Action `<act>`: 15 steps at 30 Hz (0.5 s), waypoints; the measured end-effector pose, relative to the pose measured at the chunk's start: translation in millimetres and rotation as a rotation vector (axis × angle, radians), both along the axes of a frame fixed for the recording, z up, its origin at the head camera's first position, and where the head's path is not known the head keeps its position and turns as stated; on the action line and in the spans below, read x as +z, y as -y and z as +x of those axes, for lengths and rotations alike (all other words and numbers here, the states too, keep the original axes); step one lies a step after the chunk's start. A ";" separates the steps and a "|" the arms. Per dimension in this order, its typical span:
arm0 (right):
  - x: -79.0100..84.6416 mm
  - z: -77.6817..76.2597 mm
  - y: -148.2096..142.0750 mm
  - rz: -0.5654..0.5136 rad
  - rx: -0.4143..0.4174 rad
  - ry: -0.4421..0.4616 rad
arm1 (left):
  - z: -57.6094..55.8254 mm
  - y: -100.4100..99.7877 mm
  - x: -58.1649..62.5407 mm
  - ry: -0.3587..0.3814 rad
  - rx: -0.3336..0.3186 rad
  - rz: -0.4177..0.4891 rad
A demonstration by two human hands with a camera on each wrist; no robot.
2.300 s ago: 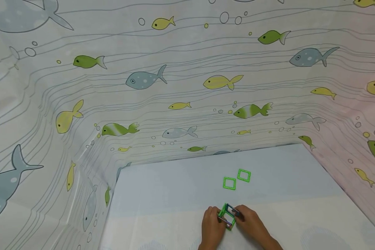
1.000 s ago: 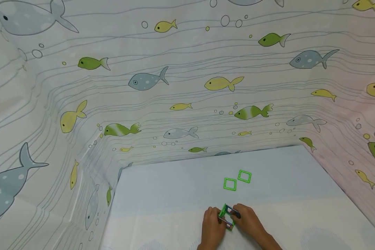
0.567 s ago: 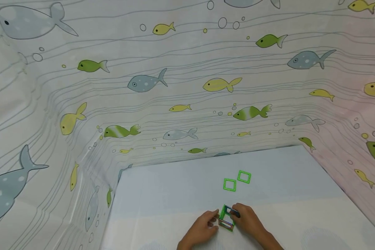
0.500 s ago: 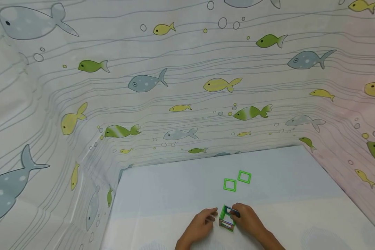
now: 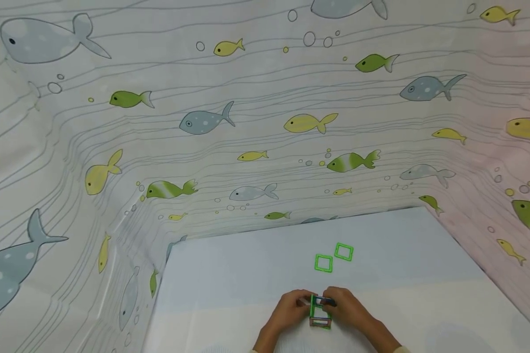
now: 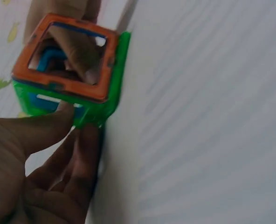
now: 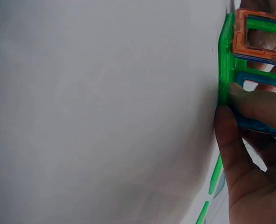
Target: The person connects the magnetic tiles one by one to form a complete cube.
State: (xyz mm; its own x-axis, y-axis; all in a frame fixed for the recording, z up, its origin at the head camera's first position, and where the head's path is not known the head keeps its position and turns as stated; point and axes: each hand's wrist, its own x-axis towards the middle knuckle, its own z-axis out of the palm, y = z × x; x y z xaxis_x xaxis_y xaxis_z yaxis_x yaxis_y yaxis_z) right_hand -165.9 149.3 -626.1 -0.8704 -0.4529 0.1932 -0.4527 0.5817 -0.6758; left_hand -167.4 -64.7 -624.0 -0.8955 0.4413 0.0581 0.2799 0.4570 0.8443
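Note:
A small cube of magnetic square frames [image 5: 320, 312] stands on the white table [image 5: 229, 274] near its front edge. The cube shows an orange frame [image 6: 65, 58], a green frame [image 6: 103, 100] and blue frames [image 7: 259, 79]. My left hand [image 5: 306, 304] pinches the cube's left side, with thumb and fingers at the green corner [image 6: 84, 119]. My right hand [image 5: 332, 304] grips the right side, its thumb [image 7: 257, 105] lying on the green and blue edges. Two loose green square frames [image 5: 323, 263] [image 5: 344, 252] lie flat just behind the cube.
A curtain printed with fish [image 5: 247, 122] walls the table in at the back and on both sides. Bare white tabletop [image 7: 105, 112] stretches left and right of the hands.
Half a second ago my left hand had drawn back to the left, off the cube. It is now back on the cube's left side. My right hand has kept its hold.

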 end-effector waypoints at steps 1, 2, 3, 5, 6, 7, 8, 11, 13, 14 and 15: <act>-0.8 -0.3 0.4 -0.007 0.010 0.010 | -0.1 -1.9 -2.2 -0.002 0.015 -0.004; -1.5 -0.5 0.7 -0.013 0.019 0.014 | 0.1 -3.9 -4.2 -0.015 0.028 -0.010; -2.3 -0.7 1.0 -0.013 0.023 0.013 | 0.7 -5.8 -6.2 -0.033 0.046 -0.017; -2.8 -0.5 1.6 -0.012 0.024 0.011 | 2.1 -9.0 -9.9 -0.084 0.077 -0.029; -2.6 -0.4 1.8 -0.014 0.024 0.005 | 3.0 -10.4 -10.7 -0.114 0.089 -0.033; -2.4 -0.3 1.9 -0.013 0.022 -0.003 | 4.0 -11.6 -11.5 -0.148 0.100 -0.038; -2.1 -0.3 1.9 -0.009 0.021 -0.010 | 5.1 -12.6 -12.2 -0.184 0.113 -0.046; -0.9 -0.8 2.5 0.001 0.020 -0.007 | 7.3 -14.2 -13.5 -0.260 0.145 -0.053; 0.4 -1.5 2.7 0.010 0.019 0.007 | 7.4 -15.0 -13.9 -0.293 0.158 -0.058; 0.9 -1.9 2.5 0.016 0.017 0.010 | 7.0 -15.5 -13.8 -0.307 0.156 -0.060; 1.6 -2.4 2.3 0.020 0.013 0.014 | 6.2 -16.1 -13.5 -0.318 0.154 -0.063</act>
